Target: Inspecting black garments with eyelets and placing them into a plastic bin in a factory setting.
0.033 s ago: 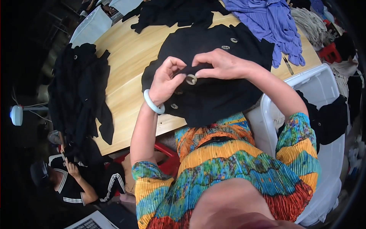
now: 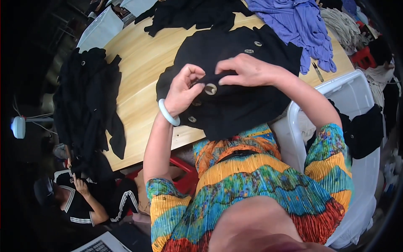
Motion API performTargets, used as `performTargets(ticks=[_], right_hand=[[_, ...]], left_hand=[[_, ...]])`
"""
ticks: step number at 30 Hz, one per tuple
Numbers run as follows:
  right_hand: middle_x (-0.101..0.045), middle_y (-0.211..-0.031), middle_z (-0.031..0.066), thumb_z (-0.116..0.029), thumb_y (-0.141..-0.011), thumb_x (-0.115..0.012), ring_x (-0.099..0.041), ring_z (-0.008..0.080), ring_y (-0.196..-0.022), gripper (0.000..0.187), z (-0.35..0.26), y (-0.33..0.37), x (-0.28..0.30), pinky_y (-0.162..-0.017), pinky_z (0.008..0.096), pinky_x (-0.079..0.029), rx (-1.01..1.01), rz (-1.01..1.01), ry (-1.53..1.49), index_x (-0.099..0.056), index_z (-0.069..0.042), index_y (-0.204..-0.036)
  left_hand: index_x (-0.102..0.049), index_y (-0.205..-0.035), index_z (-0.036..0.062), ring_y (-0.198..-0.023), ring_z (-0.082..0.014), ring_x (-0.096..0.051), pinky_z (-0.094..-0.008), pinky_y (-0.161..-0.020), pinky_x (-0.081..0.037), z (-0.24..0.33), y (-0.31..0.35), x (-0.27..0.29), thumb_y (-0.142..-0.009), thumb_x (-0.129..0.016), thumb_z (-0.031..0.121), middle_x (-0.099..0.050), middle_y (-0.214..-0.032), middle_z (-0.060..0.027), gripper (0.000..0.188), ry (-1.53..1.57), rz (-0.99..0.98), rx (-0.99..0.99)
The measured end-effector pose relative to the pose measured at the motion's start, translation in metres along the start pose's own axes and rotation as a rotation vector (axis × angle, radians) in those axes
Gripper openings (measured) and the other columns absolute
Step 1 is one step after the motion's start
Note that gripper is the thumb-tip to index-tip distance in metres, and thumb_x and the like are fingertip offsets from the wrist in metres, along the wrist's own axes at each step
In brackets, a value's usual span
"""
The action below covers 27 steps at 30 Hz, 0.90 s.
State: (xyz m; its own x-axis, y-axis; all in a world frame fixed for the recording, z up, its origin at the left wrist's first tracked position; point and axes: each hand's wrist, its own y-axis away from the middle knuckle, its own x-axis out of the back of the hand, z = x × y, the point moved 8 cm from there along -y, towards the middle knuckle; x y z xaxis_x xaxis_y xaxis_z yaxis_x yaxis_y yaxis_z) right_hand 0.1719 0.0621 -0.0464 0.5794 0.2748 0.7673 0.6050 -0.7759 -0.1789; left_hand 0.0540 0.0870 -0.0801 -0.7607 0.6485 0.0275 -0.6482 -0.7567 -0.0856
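Observation:
A black garment (image 2: 247, 107) with several large brown-and-cream buttons lies spread on the wooden table in front of me. My left hand (image 2: 183, 89), a pale bangle at its wrist, pinches a raised fold of the cloth beside one round button (image 2: 210, 89). On the other side of that fold, the thumb and fingers of my right hand (image 2: 243, 71) close on the black cloth. Another button (image 2: 249, 51) and one more stand out at the garment's far right. A further button (image 2: 192, 119) shows below my left wrist.
Black garments (image 2: 86, 92) hang over the table's left edge; another (image 2: 189, 14) lies at the back. Purple cloth (image 2: 289, 29) covers the far right corner, near thread snips (image 2: 317, 72). A white plastic bin (image 2: 296, 126) stands close at my right. A person (image 2: 84, 197) sits at lower left.
My right thumb and fingers have shifted slightly to the right, away from the button. My left hand stays nearly in place on the fold.

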Motion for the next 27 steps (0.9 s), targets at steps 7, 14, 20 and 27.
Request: performTargets(ticks=[7,14,20,27], right_hand=[[-0.057,-0.078,0.0136,-0.009,-0.072,-0.057,-0.057,0.0298,-0.08,0.012,0.056,0.036,-0.031,-0.072,0.0382,-0.046,-0.072,-0.014,0.446,-0.057,-0.002,-0.08],[-0.057,-0.083,0.0115,-0.007,-0.07,-0.056,-0.055,0.0271,-0.085,0.008,0.067,0.041,-0.035,-0.077,0.0361,-0.044,-0.125,0.021,0.492,-0.059,-0.003,-0.075],[-0.051,-0.095,0.0086,-0.006,-0.064,-0.057,-0.045,0.0238,-0.101,0.012,0.077,0.041,-0.015,-0.091,0.041,-0.034,-0.102,0.108,0.766,-0.058,-0.004,-0.075],[-0.055,-0.1,0.0142,-0.002,-0.065,-0.055,-0.047,0.0312,-0.106,0.015,0.074,0.034,0.029,-0.089,0.0383,-0.038,0.038,0.308,0.394,-0.049,-0.003,-0.079]], left_hand=[[-0.048,-0.095,0.0019,-0.075,-0.0067,-0.047,-0.0199,-0.067,-0.04,-0.078,0.006,0.006,-0.073,-0.053,-0.004,-0.049,-0.079,-0.0025,0.024,-0.651,-0.075,0.138],[-0.056,-0.093,0.0013,-0.071,-0.026,-0.056,-0.0335,-0.065,-0.047,-0.041,-0.05,-0.029,-0.072,-0.066,0.023,-0.055,-0.08,-0.0124,0.032,-1.021,0.225,-0.208],[-0.053,-0.083,0.004,-0.08,-0.0287,-0.056,-0.0367,-0.07,-0.046,-0.074,-0.071,-0.034,-0.065,-0.073,0.024,-0.055,-0.083,-0.012,0.034,-1.19,0.224,-0.013],[-0.052,-0.067,0.0032,-0.068,-0.0266,-0.056,-0.0354,-0.061,-0.044,-0.079,-0.077,-0.022,-0.065,-0.071,0.015,-0.054,-0.071,-0.0106,0.022,-0.949,0.184,-0.023]])
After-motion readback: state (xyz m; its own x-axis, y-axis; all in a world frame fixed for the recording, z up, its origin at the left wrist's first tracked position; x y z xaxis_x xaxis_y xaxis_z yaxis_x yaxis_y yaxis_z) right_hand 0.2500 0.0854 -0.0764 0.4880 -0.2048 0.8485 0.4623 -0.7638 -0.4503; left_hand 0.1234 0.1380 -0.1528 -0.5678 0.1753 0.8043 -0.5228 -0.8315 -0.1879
